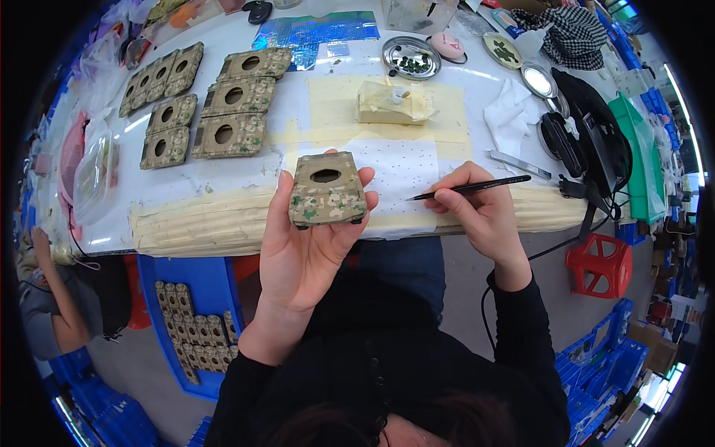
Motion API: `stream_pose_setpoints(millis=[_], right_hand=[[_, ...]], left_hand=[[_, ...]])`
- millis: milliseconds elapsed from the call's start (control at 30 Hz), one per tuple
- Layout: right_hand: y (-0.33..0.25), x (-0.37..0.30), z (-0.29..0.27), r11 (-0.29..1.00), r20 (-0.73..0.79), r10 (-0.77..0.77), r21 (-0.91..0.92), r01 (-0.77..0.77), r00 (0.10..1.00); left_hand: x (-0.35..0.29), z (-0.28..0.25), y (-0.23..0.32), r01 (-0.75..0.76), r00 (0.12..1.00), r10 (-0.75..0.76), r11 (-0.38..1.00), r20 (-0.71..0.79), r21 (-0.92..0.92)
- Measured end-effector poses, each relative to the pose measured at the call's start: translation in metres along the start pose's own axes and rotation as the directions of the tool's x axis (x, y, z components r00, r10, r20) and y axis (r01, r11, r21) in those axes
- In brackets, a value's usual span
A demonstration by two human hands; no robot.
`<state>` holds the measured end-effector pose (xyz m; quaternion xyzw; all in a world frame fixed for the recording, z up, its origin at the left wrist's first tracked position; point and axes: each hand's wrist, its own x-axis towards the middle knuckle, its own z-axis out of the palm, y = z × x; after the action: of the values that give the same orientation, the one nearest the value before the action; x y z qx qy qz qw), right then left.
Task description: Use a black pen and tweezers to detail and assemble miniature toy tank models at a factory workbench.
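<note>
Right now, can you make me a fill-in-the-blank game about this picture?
1. The left hand holds a camouflage piece with exactly ____ big hole in its top.
2. The right hand holds a slim tool coloured ____.
3. The plastic stool at the right is ____.
4. The tray with more pieces is ____.

Missing words: one; black; red; blue.

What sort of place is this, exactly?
Probably a small-parts workshop or factory: a camouflage-patterned piece and a slim black tool are being held, matching pieces lie in rows on the worktable, and more sit in a blue tray.
</note>
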<state>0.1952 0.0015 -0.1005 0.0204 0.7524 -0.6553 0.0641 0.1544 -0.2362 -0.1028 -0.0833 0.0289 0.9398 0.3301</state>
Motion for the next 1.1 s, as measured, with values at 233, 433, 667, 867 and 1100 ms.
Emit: stream_pose_setpoints(millis=[233, 433, 667, 867, 1100], right_hand=[[-0.0026, -0.0006, 0.0019, 0.999, -0.025, 0.015, 0.034, -0.014, 1.000], [-0.0023, -0.0008, 0.0026, 0.999, -0.038, 0.024, 0.050, -0.022, 0.999], [-0.0023, -0.0002, 0.0023, 0.998, -0.035, 0.023, 0.054, -0.021, 0.999], [-0.0016, 0.0003, 0.0003, 1.000, -0.006, 0.008, 0.022, -0.008, 1.000], [-0.0007, 0.0003, 0.0002, 1.000, -0.011, 0.003, 0.020, -0.002, 1.000]], left_hand=[[0.0001, 0.0075, -0.0010, -0.004, 0.997, 0.007, 0.999, -0.074, 0.044], [0.0003, 0.0077, -0.0009, -0.003, 0.997, 0.006, 0.999, -0.078, 0.049], [0.0006, 0.0070, -0.0015, -0.001, 0.997, 0.005, 0.999, -0.074, 0.049], [0.0004, 0.0065, -0.0019, 0.002, 0.998, 0.001, 0.999, -0.064, 0.044], [-0.0003, 0.0067, -0.0024, -0.005, 0.998, 0.008, 0.999, -0.069, 0.051]])
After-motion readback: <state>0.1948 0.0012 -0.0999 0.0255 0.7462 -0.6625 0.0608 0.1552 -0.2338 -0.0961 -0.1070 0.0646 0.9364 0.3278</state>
